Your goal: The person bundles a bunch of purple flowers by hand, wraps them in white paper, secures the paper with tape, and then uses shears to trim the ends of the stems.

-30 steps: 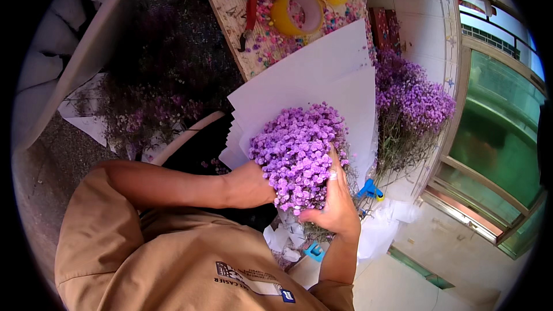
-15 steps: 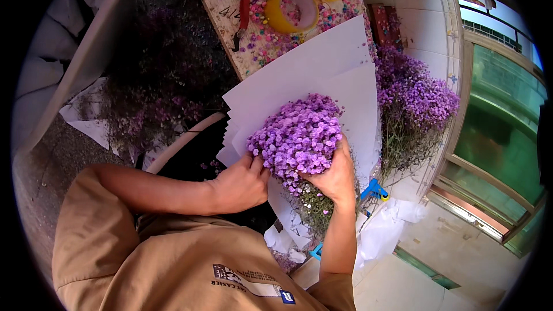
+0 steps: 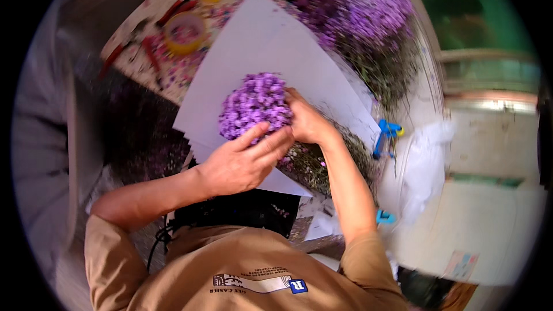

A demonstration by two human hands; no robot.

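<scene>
Left hand [image 3: 242, 164]: fingers extended, slightly parted, across the near edge of bunch [image 3: 253, 106]; curled half a second ago.
Right hand [image 3: 308, 121]: bent round its right side; fingertips hidden, grip apparently firm.
Bunch: over paper [image 3: 247, 46], now cupped between both hands.
Beyond paper: tape [image 3: 185, 49].
</scene>
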